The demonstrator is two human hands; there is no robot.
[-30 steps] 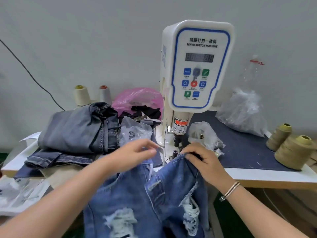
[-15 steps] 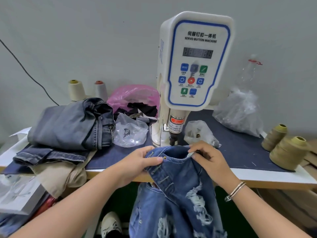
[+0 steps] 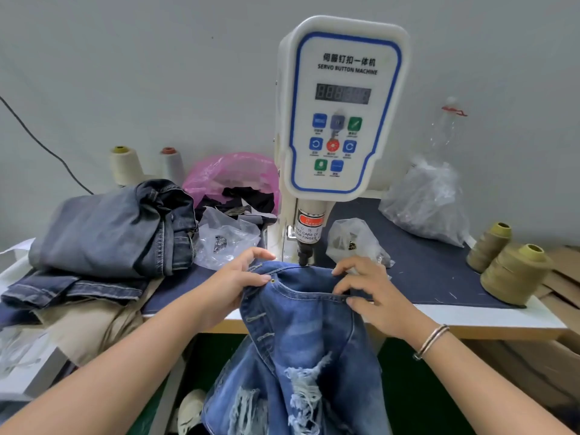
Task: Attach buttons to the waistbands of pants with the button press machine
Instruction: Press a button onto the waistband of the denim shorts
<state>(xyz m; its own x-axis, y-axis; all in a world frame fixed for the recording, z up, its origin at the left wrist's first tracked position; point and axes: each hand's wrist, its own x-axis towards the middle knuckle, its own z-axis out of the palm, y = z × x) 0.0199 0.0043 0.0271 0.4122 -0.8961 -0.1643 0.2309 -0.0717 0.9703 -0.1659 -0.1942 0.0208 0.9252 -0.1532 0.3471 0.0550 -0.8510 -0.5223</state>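
Pinching the waistband (image 3: 301, 273) with my left hand (image 3: 233, 285) and right hand (image 3: 373, 296), I keep it flat below the press (image 3: 304, 255).

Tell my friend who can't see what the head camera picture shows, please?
Two hands hold the waistband of ripped blue jeans just in front of a white button machine; the left hand and right hand each pinch the denim. Folded jeans lie to the left, thread cones to the right, and plastic bags behind.
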